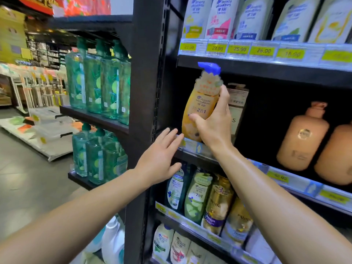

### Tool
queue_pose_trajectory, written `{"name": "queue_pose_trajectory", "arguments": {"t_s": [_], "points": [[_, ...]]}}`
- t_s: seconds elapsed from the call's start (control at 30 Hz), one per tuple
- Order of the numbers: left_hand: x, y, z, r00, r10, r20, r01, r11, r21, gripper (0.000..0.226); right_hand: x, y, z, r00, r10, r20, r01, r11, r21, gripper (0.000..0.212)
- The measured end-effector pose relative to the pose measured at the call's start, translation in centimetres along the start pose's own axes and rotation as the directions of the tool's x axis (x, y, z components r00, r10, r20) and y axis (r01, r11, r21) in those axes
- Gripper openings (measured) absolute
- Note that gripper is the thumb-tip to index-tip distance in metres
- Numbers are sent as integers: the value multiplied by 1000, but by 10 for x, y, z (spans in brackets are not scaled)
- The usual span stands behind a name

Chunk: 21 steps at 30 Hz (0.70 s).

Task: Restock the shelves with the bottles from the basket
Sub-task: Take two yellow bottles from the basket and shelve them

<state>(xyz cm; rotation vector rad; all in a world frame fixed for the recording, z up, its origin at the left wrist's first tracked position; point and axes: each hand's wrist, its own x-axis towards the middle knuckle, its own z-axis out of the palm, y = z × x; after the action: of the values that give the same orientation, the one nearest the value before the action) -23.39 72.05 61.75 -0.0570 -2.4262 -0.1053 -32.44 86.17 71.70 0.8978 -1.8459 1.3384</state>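
Observation:
My right hand (213, 122) grips a yellow shampoo bottle (200, 103) with a blue pump top, holding it upright at the left end of the middle shelf (192, 147). The bottle's base is at the shelf's front edge; I cannot tell whether it rests on it. My left hand (162, 157) is stretched out flat with straight fingers, its fingertips at the shelf's front rail just left of the bottle, holding nothing. The basket is not in view.
A beige box (238, 103) stands right behind the bottle, and two tan pump bottles (302, 136) stand farther right. Rows of shampoo bottles (207, 202) fill the shelves above and below. A black upright post (146, 92) borders the left, with green bottles (99, 80) beyond.

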Motion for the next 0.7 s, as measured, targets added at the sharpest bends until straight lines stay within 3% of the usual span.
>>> {"name": "queue_pose_trajectory", "arguments": {"t_s": [0.17,0.43,0.7], "points": [[-9,-7,2,985,164,-57,-161,985,65,78,-3,-1,24,1000,9,7,-8,997,-70,100],[-10,-13,2,975,221,-29,-217,970,112,77,-9,-9,32,998,66,-13,-67,991,-119,101],[-9,-14,-3,977,214,-3,-212,969,126,75,1,-17,21,979,65,192,-30,984,-177,103]]}}
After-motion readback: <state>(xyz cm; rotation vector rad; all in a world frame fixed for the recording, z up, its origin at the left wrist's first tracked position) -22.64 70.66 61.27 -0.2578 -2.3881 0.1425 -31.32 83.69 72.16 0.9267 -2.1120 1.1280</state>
